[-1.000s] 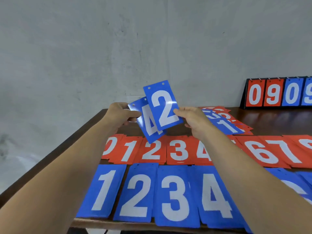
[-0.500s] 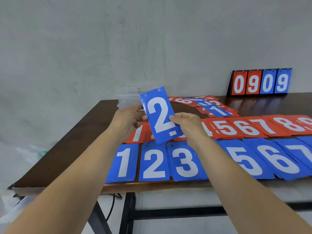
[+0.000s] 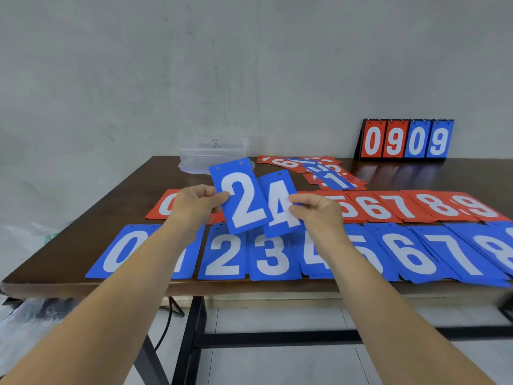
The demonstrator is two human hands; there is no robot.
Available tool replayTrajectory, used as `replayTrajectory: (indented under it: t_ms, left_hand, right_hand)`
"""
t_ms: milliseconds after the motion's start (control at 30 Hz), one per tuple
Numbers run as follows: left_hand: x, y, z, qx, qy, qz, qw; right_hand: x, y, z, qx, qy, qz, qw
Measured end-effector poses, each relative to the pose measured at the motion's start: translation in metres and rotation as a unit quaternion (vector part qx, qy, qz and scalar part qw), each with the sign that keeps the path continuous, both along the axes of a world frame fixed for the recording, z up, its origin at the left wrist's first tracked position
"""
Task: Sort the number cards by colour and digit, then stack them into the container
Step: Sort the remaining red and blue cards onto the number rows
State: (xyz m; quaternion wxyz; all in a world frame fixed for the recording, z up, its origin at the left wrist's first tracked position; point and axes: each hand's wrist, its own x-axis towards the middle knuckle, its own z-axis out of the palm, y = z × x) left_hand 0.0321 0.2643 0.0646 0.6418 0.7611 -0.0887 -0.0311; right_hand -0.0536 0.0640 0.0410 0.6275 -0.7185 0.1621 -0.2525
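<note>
With the red row [image 3: 388,209] and blue row [image 3: 222,258] mostly laid on the surface [image 3: 116,207], my left hand [image 3: 194,204] pinches a blue 2 [image 3: 244,202], my right hand [image 3: 316,215] a blue 4 [image 3: 280,209], and I judge the mixed pile [image 3: 319,170] and all stacking into the container [image 3: 213,155] are yet to do.

2 card [image 3: 245,201] and 4 card [image 3: 280,207] are showing white digits; scoreboard [image 3: 405,140] at the far right corner of the tabletop [image 3: 111,218] is reading 0909.

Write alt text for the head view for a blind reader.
The left hand pinches a blue card marked 2 and the right hand a blue card marked 4, above a dark wooden table. A red card row and a nearer blue card row lie below in digit order; a clear plastic container stands behind.
</note>
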Motion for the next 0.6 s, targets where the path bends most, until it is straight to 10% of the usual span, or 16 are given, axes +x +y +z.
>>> replayTrajectory:
  t_ms: [600]
  left_hand:
    - [-0.018,0.026,-0.049,0.277,-0.06,0.067,0.957]
  right_hand:
    - [-0.054,-0.041,-0.03,-0.249,0.165,-0.054,0.953]
